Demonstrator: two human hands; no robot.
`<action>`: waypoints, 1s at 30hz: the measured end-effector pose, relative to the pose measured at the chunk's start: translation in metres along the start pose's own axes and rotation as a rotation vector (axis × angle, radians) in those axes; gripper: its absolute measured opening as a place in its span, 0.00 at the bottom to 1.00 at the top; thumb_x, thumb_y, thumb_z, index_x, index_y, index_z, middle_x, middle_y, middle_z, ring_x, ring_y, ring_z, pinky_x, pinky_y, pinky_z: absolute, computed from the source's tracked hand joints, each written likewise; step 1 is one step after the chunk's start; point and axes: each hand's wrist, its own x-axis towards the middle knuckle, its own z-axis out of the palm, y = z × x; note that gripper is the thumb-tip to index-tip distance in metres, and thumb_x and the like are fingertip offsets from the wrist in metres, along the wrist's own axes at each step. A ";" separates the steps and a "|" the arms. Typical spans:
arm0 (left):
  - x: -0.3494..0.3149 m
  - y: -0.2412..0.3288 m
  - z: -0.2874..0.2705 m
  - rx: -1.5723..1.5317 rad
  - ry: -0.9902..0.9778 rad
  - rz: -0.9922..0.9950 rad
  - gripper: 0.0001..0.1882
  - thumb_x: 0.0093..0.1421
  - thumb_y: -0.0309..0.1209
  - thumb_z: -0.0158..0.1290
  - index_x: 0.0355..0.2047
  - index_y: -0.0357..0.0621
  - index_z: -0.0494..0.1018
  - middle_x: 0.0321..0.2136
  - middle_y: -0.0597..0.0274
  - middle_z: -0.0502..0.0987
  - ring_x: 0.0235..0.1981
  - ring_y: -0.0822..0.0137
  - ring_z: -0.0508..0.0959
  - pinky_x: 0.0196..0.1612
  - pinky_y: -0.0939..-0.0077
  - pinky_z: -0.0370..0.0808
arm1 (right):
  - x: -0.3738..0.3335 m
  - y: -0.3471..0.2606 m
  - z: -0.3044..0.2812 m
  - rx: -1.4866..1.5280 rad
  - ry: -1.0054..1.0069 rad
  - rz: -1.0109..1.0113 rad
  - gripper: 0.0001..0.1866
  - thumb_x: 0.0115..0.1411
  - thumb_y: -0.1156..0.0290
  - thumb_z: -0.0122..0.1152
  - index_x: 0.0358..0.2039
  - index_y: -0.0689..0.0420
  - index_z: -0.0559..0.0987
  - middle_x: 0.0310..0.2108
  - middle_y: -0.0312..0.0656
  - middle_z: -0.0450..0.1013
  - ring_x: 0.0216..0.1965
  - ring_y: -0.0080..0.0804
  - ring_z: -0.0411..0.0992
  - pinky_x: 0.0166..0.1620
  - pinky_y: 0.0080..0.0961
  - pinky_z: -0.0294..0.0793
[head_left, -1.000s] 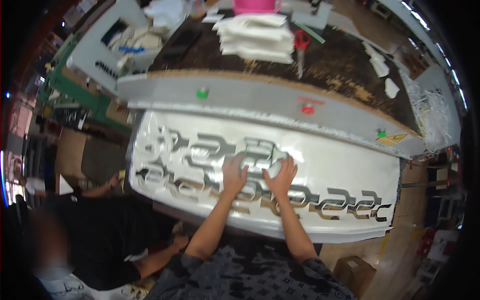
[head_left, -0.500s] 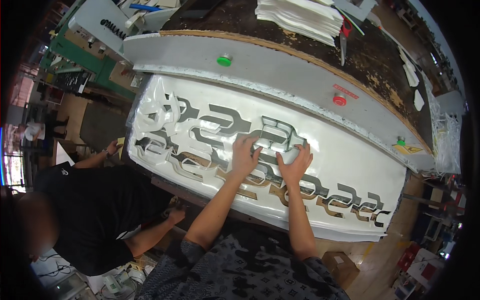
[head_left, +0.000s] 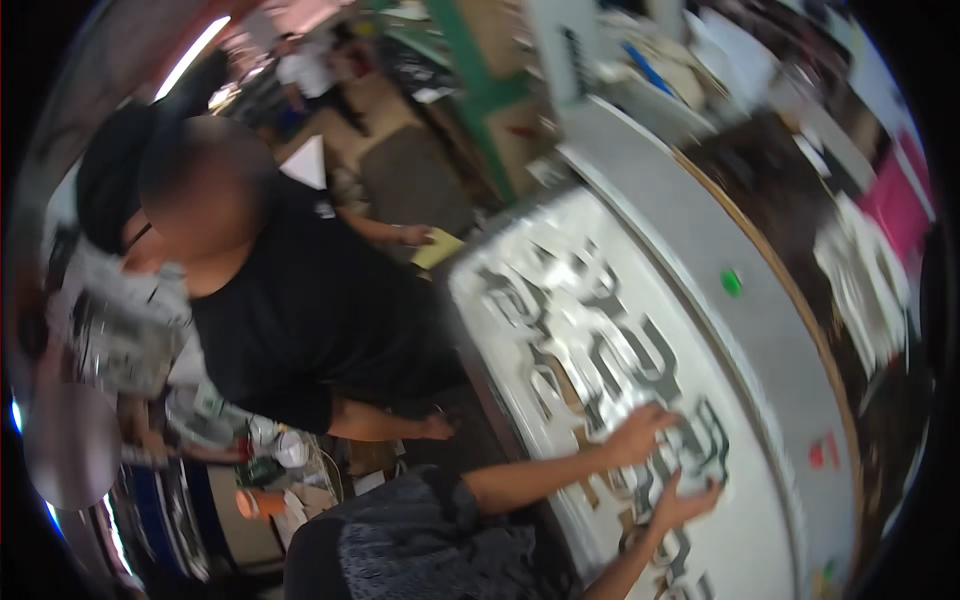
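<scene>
A dark-rimmed metal cutting die (head_left: 712, 440) with a curved outline lies on a white sheet (head_left: 745, 520) full of cut-out gaps. My left hand (head_left: 640, 436) has its curled fingers at the die's near left edge. At its other end is my right hand (head_left: 686, 506), thumb and fingers parted around the die's corner. Both hands grip the die, though motion blurs the fingertips. Strips of loose white offcut (head_left: 560, 262) are bunched at the sheet's far end.
A co-worker in a black shirt (head_left: 310, 310) stands at the left, holding a yellow piece (head_left: 437, 248). Along the sheet's right side runs a grey machine beam (head_left: 690, 215) with a green button (head_left: 732, 283) and a red one (head_left: 822, 454). Stacked white sheets (head_left: 862, 285) lie beyond it.
My view has swung to the left, bringing the co-worker further into the picture and blurring it. Both hands stay at the cutting die.
</scene>
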 end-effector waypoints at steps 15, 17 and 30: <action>-0.004 0.017 -0.006 -0.004 -0.046 -0.054 0.35 0.60 0.28 0.63 0.67 0.48 0.64 0.56 0.52 0.73 0.62 0.52 0.69 0.68 0.53 0.60 | 0.018 -0.051 -0.031 -0.118 -0.056 0.079 0.39 0.51 0.59 0.80 0.58 0.60 0.70 0.53 0.52 0.72 0.57 0.59 0.67 0.61 0.54 0.62; -0.003 0.016 -0.006 -0.013 -0.029 -0.024 0.33 0.60 0.28 0.63 0.65 0.48 0.66 0.55 0.51 0.73 0.62 0.52 0.69 0.67 0.54 0.60 | 0.021 -0.052 -0.028 -0.202 0.110 -0.138 0.49 0.48 0.45 0.82 0.58 0.68 0.69 0.44 0.59 0.73 0.44 0.59 0.73 0.48 0.58 0.73; -0.007 0.012 -0.007 -0.026 -0.038 -0.036 0.32 0.61 0.30 0.63 0.65 0.49 0.68 0.55 0.51 0.73 0.62 0.51 0.69 0.67 0.53 0.60 | 0.019 -0.057 -0.030 -0.173 0.117 -0.197 0.50 0.48 0.48 0.82 0.60 0.69 0.67 0.45 0.58 0.73 0.44 0.58 0.73 0.48 0.56 0.72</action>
